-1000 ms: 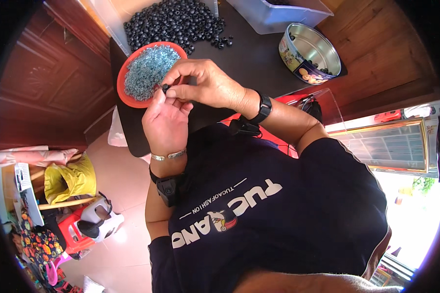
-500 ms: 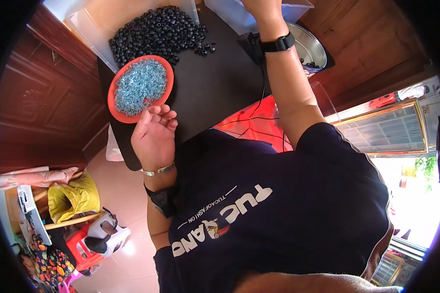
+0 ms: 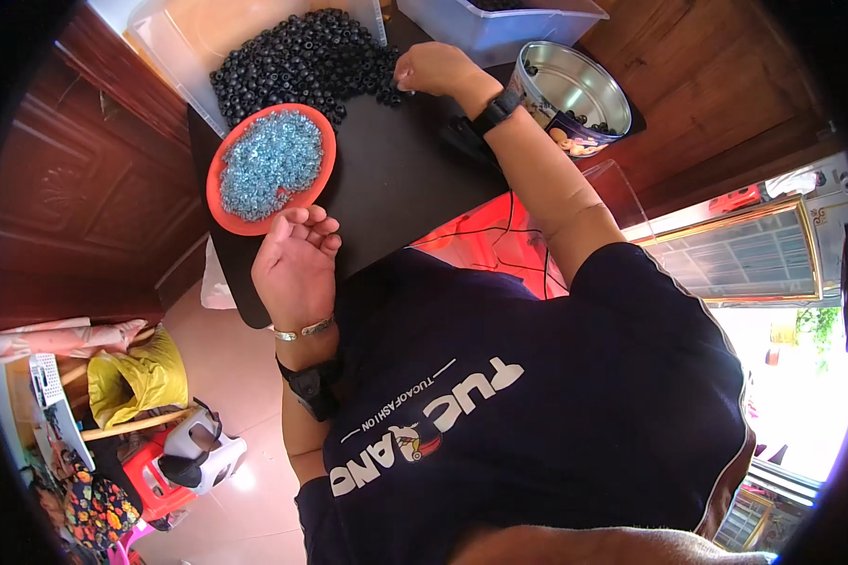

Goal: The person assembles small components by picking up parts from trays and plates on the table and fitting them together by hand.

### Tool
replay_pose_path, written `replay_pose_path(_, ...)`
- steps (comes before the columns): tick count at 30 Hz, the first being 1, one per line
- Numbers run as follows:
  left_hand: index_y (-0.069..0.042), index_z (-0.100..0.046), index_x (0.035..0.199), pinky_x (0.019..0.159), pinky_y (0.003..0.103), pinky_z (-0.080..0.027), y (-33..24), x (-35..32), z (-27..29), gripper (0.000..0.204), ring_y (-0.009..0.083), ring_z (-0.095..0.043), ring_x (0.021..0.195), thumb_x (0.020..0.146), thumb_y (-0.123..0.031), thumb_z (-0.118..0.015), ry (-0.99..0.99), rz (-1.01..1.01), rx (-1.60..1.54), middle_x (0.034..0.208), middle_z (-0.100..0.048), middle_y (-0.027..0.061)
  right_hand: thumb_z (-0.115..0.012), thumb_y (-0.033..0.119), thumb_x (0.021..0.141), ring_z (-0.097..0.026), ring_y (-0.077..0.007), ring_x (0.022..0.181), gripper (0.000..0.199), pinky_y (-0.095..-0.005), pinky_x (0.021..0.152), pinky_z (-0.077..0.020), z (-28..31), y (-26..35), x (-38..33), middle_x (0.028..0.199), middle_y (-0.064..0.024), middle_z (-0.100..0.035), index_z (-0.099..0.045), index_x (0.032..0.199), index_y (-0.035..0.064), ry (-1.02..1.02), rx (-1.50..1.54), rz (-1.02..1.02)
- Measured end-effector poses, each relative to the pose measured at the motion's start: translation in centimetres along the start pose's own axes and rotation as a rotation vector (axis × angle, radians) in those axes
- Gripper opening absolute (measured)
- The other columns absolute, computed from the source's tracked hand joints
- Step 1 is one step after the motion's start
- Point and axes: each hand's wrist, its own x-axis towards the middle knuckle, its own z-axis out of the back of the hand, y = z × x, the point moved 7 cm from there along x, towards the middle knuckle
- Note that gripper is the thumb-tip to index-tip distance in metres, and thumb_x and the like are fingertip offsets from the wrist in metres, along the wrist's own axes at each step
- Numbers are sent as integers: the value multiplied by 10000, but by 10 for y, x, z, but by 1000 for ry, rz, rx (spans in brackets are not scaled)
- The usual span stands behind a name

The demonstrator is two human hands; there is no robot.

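Observation:
My left hand (image 3: 297, 254) lies palm up beside the near rim of an orange oval plate (image 3: 214, 179). Its fingers are loosely curled and nothing shows in the palm. The plate carries a heap of small, clear pale-blue pieces (image 3: 271, 162). At the right edge of a pile of black beads (image 3: 297, 61), my right hand (image 3: 443, 71) reaches down with fingertips drawn together. Whatever they pinch is too small to make out. The beads spill from a clear plastic bin (image 3: 165, 66) lying open toward the dark tabletop (image 3: 396, 169).
A second translucent bin (image 3: 513, 33) with dark contents stands at the back, right of my right hand. Near it is a round tin (image 3: 579, 89) with a few black beads. Dark cables cross a red surface (image 3: 476, 235) below the table. Stools (image 3: 198, 452) stand on the floor at left.
My right hand has come from above the translucent bin at the back, down and left to the bead pile, uncovering the tin. My left hand has hardly moved.

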Motion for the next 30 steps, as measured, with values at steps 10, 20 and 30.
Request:
replay_pose_path(10, -44, -542, 924, 733, 330, -432, 5, 5, 0, 228, 221, -571, 824, 936, -246, -438, 13, 20, 9, 929, -591, 99, -627, 231, 788, -653, -243, 810, 213, -346, 741, -507, 2, 28, -3, 888, -96, -680, -678, 956, 110, -134, 311, 177)
replay_pose_path(20, -19, -523, 1110, 738, 326, -421, 16, 19, -11, 323, 221, -583, 841, 946, -264, -393, 59, 73, 151, 949, -609, 98, -700, 8, 740, -647, -164, 763, 199, -277, 697, -521, 43, 154, -92, 826, -64, -636, -632, 926, 24, -20, 781, 707)
replay_pose_path(30, -32, -542, 1052, 659, 240, -413, 7, 6, -4, 250, 137, -576, 765, 921, -232, -471, -36, -90, 433, 887, -601, 54, -693, 12, 677, -607, -262, 799, 212, -350, 699, -506, 40, 173, -109, 818, -63, -629, -618, 870, 54, -90, 617, 867)
